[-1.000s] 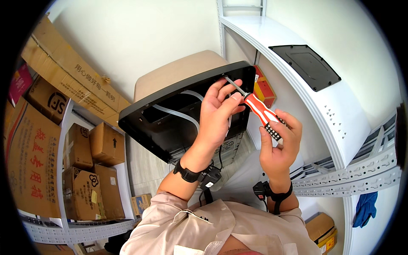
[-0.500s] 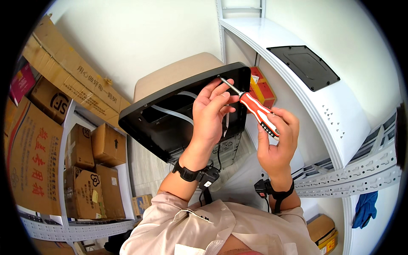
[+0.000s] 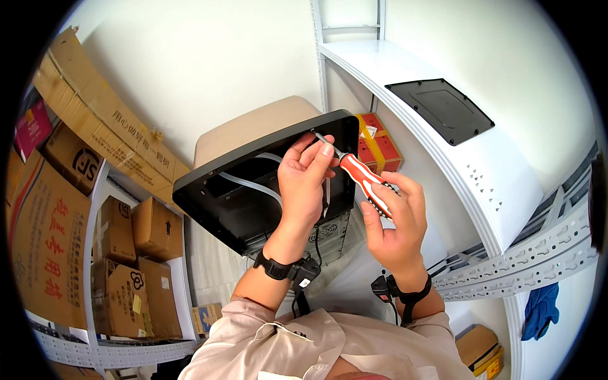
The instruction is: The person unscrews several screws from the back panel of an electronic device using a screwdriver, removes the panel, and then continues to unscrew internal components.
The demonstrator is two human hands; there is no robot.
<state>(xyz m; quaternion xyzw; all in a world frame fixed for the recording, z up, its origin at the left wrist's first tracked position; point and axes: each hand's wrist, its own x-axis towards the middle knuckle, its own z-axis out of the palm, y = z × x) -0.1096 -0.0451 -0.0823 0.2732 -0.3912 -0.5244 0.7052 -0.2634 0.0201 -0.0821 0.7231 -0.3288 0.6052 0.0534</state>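
A screwdriver [image 3: 361,174] with a red-and-white handle slants between my two hands. My left hand [image 3: 301,190] pinches its metal shaft between thumb and fingers close to the tip. Around the butt of the handle, the fingers and thumb of my right hand [image 3: 402,221] are curled. The tip meets the inner upper edge of a black frame [image 3: 259,149] on a beige-topped cabinet-like appliance [image 3: 253,126]; any screw there is too small to make out. Inside the frame runs a pale flexible tube [image 3: 250,183]. A thin pointed metal piece [image 3: 327,199] shows just past my left hand.
On the white shelf [image 3: 506,218] at right lie a black cover panel [image 3: 441,111] and several small screws [image 3: 482,183]. A red box [image 3: 380,149] sits behind the appliance. Cardboard boxes [image 3: 158,228] fill the left shelving. A blue glove [image 3: 540,310] hangs at lower right.
The whole view has shifted slightly, placing the appliance and shelf lower and further left. My right fingers have changed position on the handle; my left thumb now lies across the shaft.
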